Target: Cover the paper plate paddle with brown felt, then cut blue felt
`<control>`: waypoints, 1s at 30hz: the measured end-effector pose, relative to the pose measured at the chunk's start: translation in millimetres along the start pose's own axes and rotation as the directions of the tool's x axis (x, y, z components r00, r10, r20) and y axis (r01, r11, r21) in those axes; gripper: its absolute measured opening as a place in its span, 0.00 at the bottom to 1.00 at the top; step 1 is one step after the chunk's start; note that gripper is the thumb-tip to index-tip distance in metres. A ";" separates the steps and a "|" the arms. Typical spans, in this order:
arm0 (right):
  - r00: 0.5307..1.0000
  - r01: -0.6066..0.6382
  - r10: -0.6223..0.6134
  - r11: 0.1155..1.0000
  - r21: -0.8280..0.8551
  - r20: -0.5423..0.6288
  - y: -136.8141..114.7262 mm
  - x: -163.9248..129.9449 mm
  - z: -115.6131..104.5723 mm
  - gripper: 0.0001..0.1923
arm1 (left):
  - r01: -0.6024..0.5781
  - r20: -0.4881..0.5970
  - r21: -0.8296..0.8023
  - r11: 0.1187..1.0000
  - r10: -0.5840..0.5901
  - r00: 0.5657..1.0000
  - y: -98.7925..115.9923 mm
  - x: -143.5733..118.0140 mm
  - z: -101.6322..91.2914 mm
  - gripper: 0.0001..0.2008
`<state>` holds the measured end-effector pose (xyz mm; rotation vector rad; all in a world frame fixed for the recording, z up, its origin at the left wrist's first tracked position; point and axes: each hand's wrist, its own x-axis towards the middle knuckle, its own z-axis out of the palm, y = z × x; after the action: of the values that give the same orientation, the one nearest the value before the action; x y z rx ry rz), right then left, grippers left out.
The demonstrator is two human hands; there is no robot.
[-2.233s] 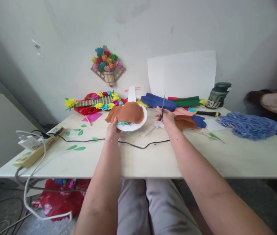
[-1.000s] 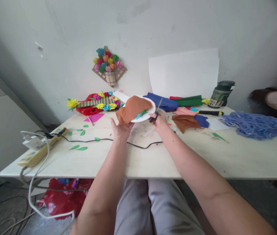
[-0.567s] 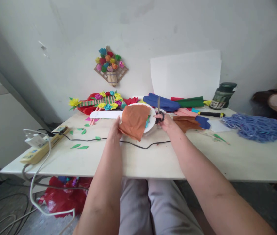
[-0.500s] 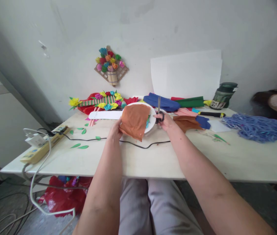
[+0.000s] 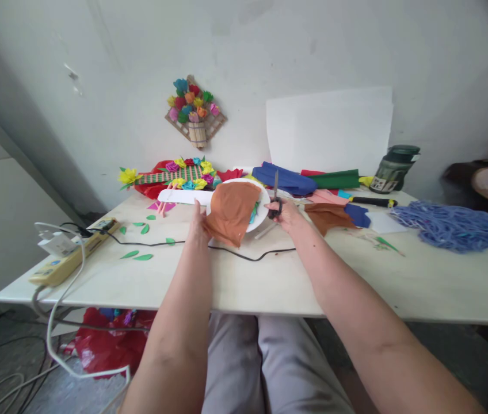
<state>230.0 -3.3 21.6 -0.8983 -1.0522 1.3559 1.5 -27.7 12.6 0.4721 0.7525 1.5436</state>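
Note:
My left hand (image 5: pixel 197 223) holds a white paddle-shaped fan (image 5: pixel 183 195) by its round end, with a brown piece of felt (image 5: pixel 232 210) draped over the round part. Bits of teal and green felt peek out from under the brown felt. My right hand (image 5: pixel 286 211) grips black-handled scissors (image 5: pixel 275 195), blades pointing up beside the right rim of the fan. Both hands hover above the middle of the white table (image 5: pixel 270 276).
A black cable (image 5: pixel 244 256) crosses the table under my hands. A yellow power strip (image 5: pixel 69 259) sits at the left edge, with green felt leaves (image 5: pixel 137 255) nearby. Rolled felt (image 5: pixel 304 181), a dark jar (image 5: pixel 393 168) and a blue yarn heap (image 5: pixel 451 224) lie behind and right.
The fan was turned so its handle now points left instead of away. The scissors came close to the fan's right rim, blades up. The brown felt now hangs toward me.

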 end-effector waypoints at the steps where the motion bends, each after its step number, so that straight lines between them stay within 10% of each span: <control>1: 1.000 -0.009 0.010 1.000 0.026 -0.019 0.4 0.6 2.1 0.12 | -0.002 0.011 -0.027 1.000 0.003 1.000 2.4 -2.0 0.0 0.28; 16: 0.960 -0.009 0.024 0.999 0.054 -0.278 11.7 6.2 30.6 0.07 | 0.029 -0.077 0.202 0.979 -0.014 0.997 -12.7 -5.2 11.0 0.10; 30: 0.903 0.092 -0.295 0.843 -0.531 -0.312 6.7 12.0 9.2 0.16 | 0.043 -0.207 0.371 0.928 0.037 0.978 -7.2 15.6 7.1 0.10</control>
<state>218.4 8.1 18.9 -1.3405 -1.1703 0.6848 9.6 -11.1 10.4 0.5915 1.2256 1.4636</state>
